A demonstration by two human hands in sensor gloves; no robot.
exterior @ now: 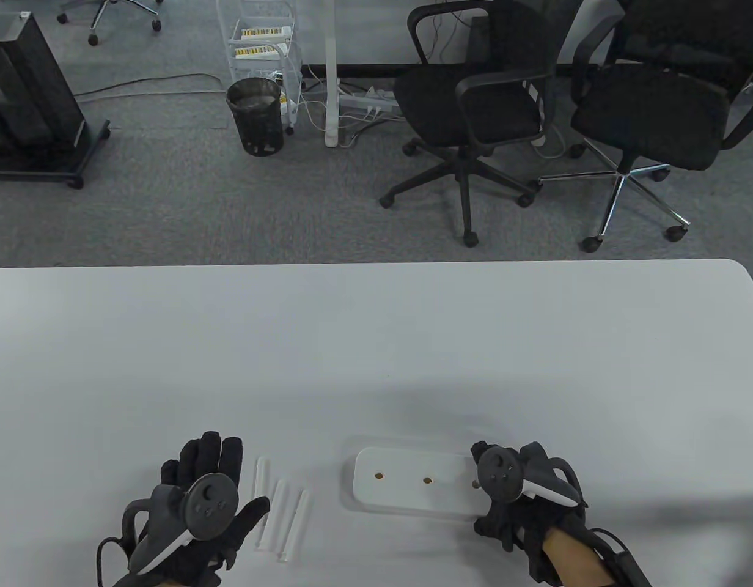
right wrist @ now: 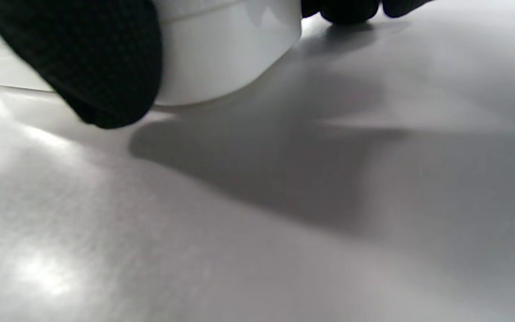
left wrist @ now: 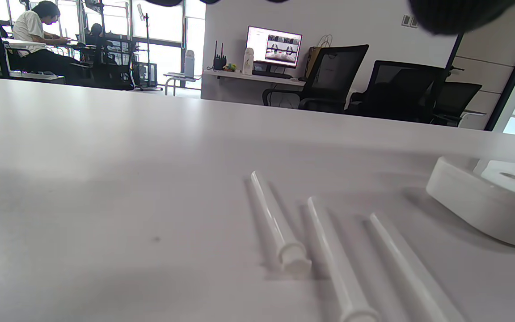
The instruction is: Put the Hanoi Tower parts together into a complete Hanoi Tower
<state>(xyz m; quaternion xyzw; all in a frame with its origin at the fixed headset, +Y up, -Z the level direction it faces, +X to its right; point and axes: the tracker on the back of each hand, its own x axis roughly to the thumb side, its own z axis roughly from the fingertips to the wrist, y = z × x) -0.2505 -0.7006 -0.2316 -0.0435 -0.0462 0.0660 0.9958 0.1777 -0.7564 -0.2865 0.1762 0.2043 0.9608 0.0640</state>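
A white Hanoi Tower base (exterior: 413,486) with three holes lies flat on the table near the front edge; it also shows in the left wrist view (left wrist: 485,205) and the right wrist view (right wrist: 221,49). Three white pegs (exterior: 283,507) lie side by side on the table left of the base, also seen in the left wrist view (left wrist: 324,241). My left hand (exterior: 211,483) is spread open just left of the pegs, holding nothing. My right hand (exterior: 505,489) grips the base's right end, with a thumb (right wrist: 83,58) against its side wall.
The white table (exterior: 376,354) stretches far back beyond the parts. Behind it are office chairs (exterior: 474,110), a bin (exterior: 255,116) and a cart on grey carpet.
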